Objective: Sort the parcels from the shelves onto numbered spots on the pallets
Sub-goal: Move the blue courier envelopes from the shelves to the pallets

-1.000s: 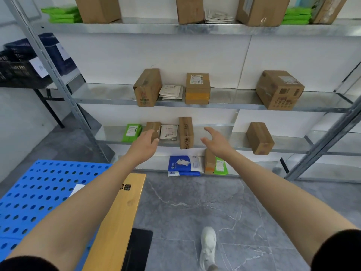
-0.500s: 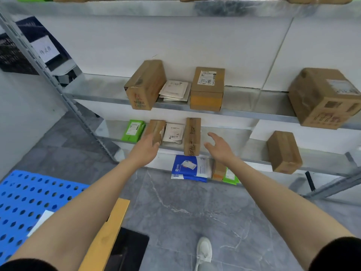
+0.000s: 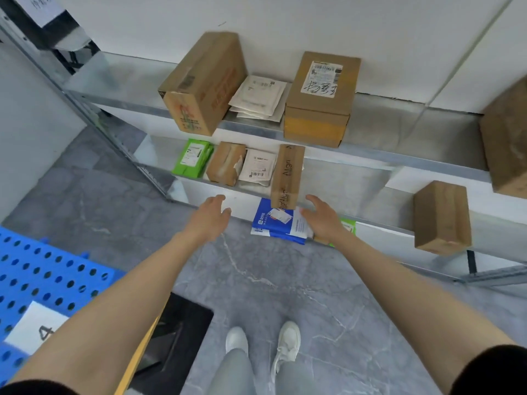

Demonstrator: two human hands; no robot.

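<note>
Both my hands reach toward the low metal shelf [image 3: 350,181], holding nothing. My left hand [image 3: 209,216] hangs open just below the shelf edge, under a small taped brown parcel [image 3: 225,163] and a white mailer [image 3: 258,166]. My right hand [image 3: 322,219] is open just right of a tall narrow brown box [image 3: 286,178] that stands at the shelf's front edge. A blue and white parcel [image 3: 278,223] lies under that box on the bottom level, between my hands. The blue perforated pallet [image 3: 42,269] with a white card marked 4 [image 3: 37,327] is at lower left.
A green parcel [image 3: 192,158] lies at the low shelf's left end, a brown box [image 3: 440,218] at its right. The shelf above carries two brown boxes [image 3: 202,84] [image 3: 320,98] and white mailers [image 3: 258,96]. A slanted metal upright [image 3: 94,121] stands left. A wooden plank [image 3: 137,357] and black panel [image 3: 176,337] lie by my feet.
I have stepped closer to the shelves. My left hand dropped from the small brown parcel to below the shelf edge, and my right hand moved nearer the tall narrow box.
</note>
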